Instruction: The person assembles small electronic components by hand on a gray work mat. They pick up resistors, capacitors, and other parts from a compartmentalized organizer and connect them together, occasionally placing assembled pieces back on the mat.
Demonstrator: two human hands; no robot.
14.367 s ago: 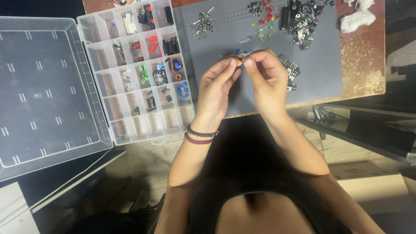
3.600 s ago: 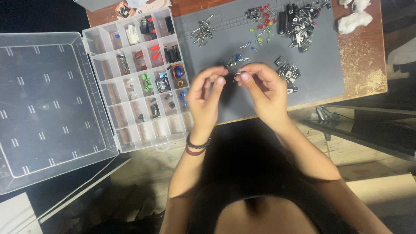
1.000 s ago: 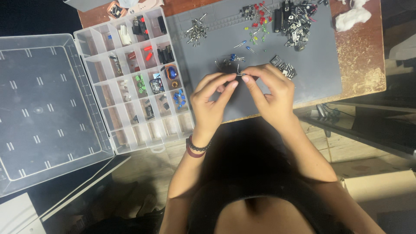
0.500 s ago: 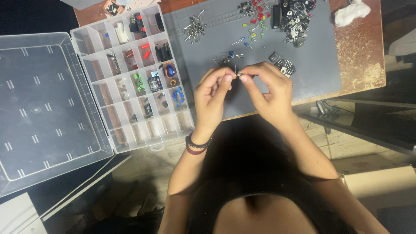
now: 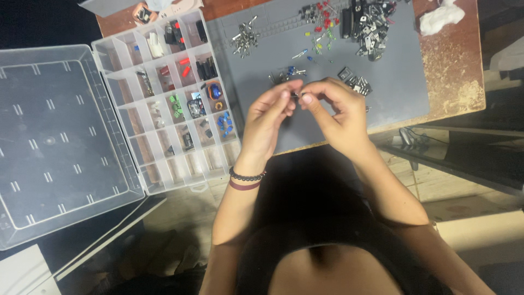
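Observation:
My left hand (image 5: 267,117) and my right hand (image 5: 335,112) meet fingertip to fingertip above a grey work mat (image 5: 393,87). Between them they pinch one tiny dark electronic component (image 5: 295,95), too small to tell its kind. Just beyond the fingertips lies a small cluster of blue and metal parts (image 5: 286,74). A dark bead bracelet and a maroon band circle my left wrist.
A clear compartment box (image 5: 169,98) with several small parts stands left of the mat, its lid (image 5: 54,142) folded open further left. Piles of red, yellow and black components (image 5: 355,22) lie at the mat's far edge. White wadding (image 5: 439,15) rests on the wooden table's right corner.
The hands stay together on the small part; fingers have shifted only slightly. The view has drifted a little.

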